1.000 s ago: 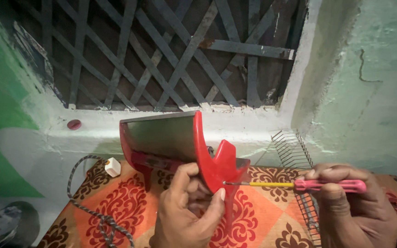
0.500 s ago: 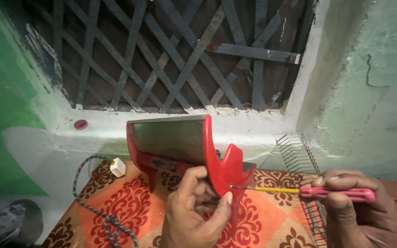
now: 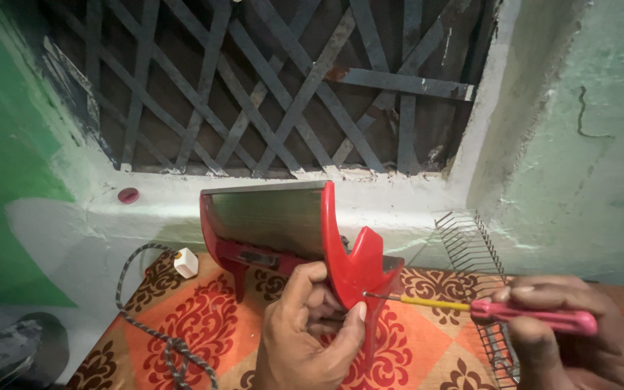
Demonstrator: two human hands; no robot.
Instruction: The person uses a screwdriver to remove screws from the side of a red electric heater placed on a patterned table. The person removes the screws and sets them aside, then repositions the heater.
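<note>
Right hand grips pink screwdriver, shaft level, tip leftward on red housing; left hand pinches housing beside tip.

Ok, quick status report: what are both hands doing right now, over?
Left hand grips red housing. Right hand holds pink screwdriver, tip against the housing's side. Wire rack beside it, clear of the tool.

One head-worn view only, angled forward and slightly down from close range. It faces the barred window and its sill, with the patterned cloth along the bottom edge. Both hands enter from below, cropped at the wrists. No second view overlaps it.
</note>
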